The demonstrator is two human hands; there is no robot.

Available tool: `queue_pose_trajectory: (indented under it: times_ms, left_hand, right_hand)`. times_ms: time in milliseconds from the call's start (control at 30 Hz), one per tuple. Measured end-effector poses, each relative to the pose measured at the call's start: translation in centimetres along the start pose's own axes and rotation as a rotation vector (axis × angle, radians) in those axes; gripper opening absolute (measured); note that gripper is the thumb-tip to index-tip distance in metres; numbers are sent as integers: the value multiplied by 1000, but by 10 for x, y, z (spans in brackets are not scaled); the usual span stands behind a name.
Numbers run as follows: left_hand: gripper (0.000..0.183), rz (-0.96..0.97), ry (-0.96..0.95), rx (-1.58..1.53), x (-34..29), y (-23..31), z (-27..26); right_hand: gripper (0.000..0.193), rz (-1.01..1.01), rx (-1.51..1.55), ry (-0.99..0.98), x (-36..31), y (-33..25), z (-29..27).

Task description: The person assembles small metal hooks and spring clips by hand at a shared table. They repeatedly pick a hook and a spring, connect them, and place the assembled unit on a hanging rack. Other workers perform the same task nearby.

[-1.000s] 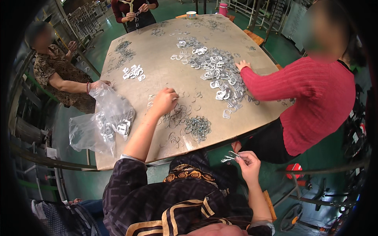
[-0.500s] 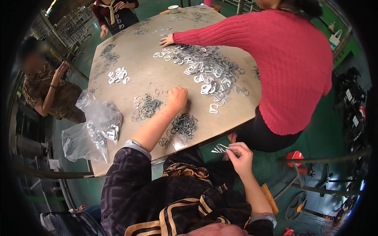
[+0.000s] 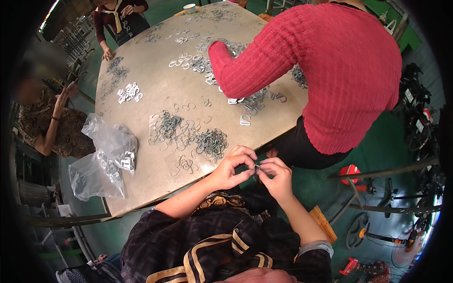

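Observation:
My left hand [image 3: 234, 169] and my right hand [image 3: 278, 178] meet off the table's near edge, fingertips almost touching. Both are closed in a pinch on a small dark-and-silver metal piece [image 3: 256, 168]; its exact shape is mostly hidden by the fingers. On the table beside my left hand lies a dense pile of thin bent wire clips [image 3: 211, 144]. Another heap of wire clips [image 3: 168, 125] sits a little farther left, with loose ones scattered between. A few more clips [image 3: 185, 164] lie near the edge.
A clear plastic bag [image 3: 106, 158] holding silver metal pieces rests at the table's left. Flat silver hooks [image 3: 129, 93] lie beyond it, and a larger heap [image 3: 192, 62] is partly covered by a red-sleeved co-worker [image 3: 339, 80]. Two other people stand at the far left.
My left hand has come back from the wire clips to meet my right hand, which held several slim metal pieces. The red-sleeved co-worker's arm is now bent over the heap of hooks.

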State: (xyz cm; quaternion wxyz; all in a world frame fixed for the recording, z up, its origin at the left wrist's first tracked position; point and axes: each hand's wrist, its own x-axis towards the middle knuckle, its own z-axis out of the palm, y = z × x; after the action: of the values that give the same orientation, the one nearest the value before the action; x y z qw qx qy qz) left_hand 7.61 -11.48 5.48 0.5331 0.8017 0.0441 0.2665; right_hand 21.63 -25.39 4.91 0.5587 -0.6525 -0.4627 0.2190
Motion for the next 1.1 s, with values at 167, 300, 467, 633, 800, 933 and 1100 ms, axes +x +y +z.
queue_pose_trajectory:
  times_ms: [167,300,467,633,800,933,1100]
  left_hand:
    - [10,-28,51,-42,-3,0,9]
    - [8,-40,64,-116,-7,-3,7]
    - [8,-39,40,-95,-19,6,8]
    - [9,54,-3,9,-25,6,12]
    - [10,59,1,34,-33,10,14]
    - [12,53,17,37,-40,7,13]
    - [12,40,17,33,-41,1,13]
  right_hand:
    - [10,-28,-37,-9,-5,-3,2]
    - [11,-30,-15,-57,-4,-7,3]
    - [9,-83,82,-122,8,14,-8]
    - [16,-63,-292,-57,71,36,6]
    - [28,-236,-728,-70,129,99,62]
    - [24,-292,-809,-154,143,112,66]
    - [21,-464,-884,-65,145,111,53]
